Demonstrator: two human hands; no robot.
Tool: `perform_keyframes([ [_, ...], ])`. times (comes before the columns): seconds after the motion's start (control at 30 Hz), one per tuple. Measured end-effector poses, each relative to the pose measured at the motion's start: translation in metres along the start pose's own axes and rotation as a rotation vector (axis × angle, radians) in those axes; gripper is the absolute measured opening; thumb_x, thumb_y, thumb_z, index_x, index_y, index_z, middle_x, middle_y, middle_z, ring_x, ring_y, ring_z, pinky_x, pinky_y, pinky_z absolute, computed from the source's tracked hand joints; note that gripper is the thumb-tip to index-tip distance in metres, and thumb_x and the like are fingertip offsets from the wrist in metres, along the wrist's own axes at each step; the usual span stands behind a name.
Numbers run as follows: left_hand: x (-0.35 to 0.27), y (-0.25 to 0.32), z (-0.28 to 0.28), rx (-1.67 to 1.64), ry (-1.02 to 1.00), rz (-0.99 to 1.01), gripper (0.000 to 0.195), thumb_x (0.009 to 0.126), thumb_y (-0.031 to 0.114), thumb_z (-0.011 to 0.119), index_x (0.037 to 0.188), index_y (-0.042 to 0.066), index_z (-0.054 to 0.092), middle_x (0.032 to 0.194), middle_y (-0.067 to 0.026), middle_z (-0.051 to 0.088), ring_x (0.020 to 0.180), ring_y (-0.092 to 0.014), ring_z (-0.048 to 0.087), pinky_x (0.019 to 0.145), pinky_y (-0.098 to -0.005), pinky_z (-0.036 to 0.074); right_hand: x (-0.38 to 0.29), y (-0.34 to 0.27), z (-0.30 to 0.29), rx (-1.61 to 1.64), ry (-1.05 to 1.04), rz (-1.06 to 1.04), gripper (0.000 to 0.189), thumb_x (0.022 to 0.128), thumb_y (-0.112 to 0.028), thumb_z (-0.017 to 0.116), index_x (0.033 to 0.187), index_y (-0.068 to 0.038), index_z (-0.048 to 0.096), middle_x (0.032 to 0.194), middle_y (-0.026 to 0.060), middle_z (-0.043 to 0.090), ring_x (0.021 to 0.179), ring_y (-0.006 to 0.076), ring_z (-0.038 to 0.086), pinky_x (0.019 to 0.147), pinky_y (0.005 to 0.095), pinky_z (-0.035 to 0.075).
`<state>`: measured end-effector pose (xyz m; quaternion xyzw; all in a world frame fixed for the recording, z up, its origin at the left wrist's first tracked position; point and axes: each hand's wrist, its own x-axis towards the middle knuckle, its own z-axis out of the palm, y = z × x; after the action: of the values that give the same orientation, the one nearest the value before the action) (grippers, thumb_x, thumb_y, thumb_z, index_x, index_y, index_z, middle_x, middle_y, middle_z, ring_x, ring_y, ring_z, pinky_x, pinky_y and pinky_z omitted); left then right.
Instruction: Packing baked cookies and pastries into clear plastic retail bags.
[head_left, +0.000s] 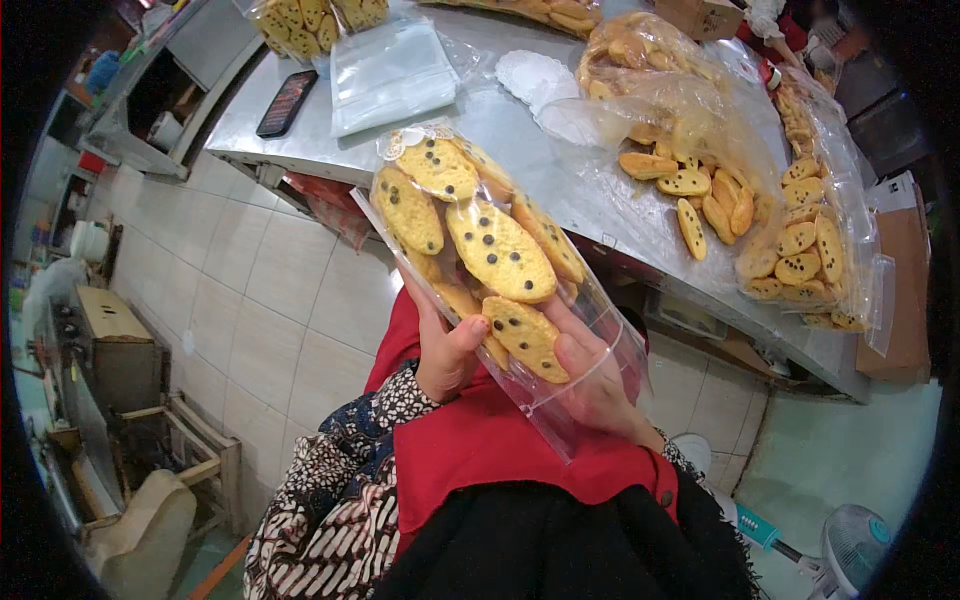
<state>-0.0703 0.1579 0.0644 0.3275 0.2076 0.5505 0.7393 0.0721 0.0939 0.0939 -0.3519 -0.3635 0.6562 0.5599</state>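
A clear plastic bag of oval cookies with dark chips (499, 247) is held tilted above my lap. My left hand (448, 345) grips its lower left side, the thumb on the front. From the right, my right hand (596, 367) supports it, partly seen through the clear plastic near the bag's lower end. A paper doily shows inside the bag's upper end. Beyond it on the metal table (495, 165) lie a stack of flat clear bags (394, 75) and white paper doilies (536, 79). Loose cookies (694, 180) spill from a large open plastic bag (675, 90) at the right.
A phone (287, 103) lies near the table's left edge. Filled cookie bags (296, 26) stand behind it; another (806, 247) lies at the right beside a cardboard box (896, 300). Another person's arm (784, 49) shows at the upper right. A fan (855, 547) stands lower right.
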Motion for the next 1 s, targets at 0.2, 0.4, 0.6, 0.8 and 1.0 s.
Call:
perform_keyframes([
  [0.2,0.001,0.001,0.001,-0.030,0.038,0.037,0.098,0.071,0.012,0.062,0.140,0.018,-0.007,0.136,-0.0133,0.021,0.123,-0.027,0.030,0.100,-0.0398,0.033,0.000,-0.001,-0.002,0.111,0.015,0.162,0.046,0.095,-0.017,0.038,0.134,0.006,0.028,0.136,0.0109,0.033,0.126,0.0162,0.031,0.102,0.0278,0.027],
  [0.4,0.002,-0.002,0.002,-0.069,0.163,0.044,0.088,0.072,0.009,0.056,0.139,0.017,-0.001,0.132,-0.0137,0.026,0.121,-0.027,0.034,0.098,-0.0399,0.036,0.008,-0.005,-0.007,0.175,-0.006,0.215,0.047,0.093,-0.013,0.044,0.134,0.004,0.030,0.133,0.0114,0.038,0.120,0.0162,0.039,0.100,0.0296,0.031],
  [0.6,0.006,0.003,0.002,-0.078,0.116,0.078,0.084,0.073,0.009,0.057,0.137,0.015,0.004,0.130,-0.0145,0.028,0.118,-0.028,0.037,0.097,-0.0413,0.038,0.000,-0.014,-0.016,0.320,-0.093,0.386,0.057,0.084,-0.006,0.055,0.134,0.004,0.030,0.135,0.0133,0.036,0.123,0.0187,0.038,0.102,0.0313,0.031],
  [0.8,0.004,0.001,0.000,-0.076,0.182,0.061,0.082,0.073,0.009,0.057,0.136,0.015,0.005,0.128,-0.0154,0.029,0.118,-0.028,0.038,0.096,-0.0419,0.038,0.001,-0.019,-0.019,0.173,-0.180,0.052,0.068,0.081,-0.005,0.060,0.137,0.003,0.023,0.133,0.0145,0.039,0.122,0.0190,0.040,0.100,0.0311,0.033],
  [1.0,0.002,-0.001,0.003,-0.047,0.168,0.025,0.086,0.072,0.007,0.059,0.137,0.016,0.003,0.129,-0.0152,0.029,0.118,-0.028,0.038,0.096,-0.0410,0.039,0.017,-0.001,-0.014,-0.108,-0.096,0.117,0.067,0.082,-0.005,0.058,0.137,0.004,0.022,0.134,0.0141,0.038,0.123,0.0185,0.037,0.102,0.0305,0.029],
])
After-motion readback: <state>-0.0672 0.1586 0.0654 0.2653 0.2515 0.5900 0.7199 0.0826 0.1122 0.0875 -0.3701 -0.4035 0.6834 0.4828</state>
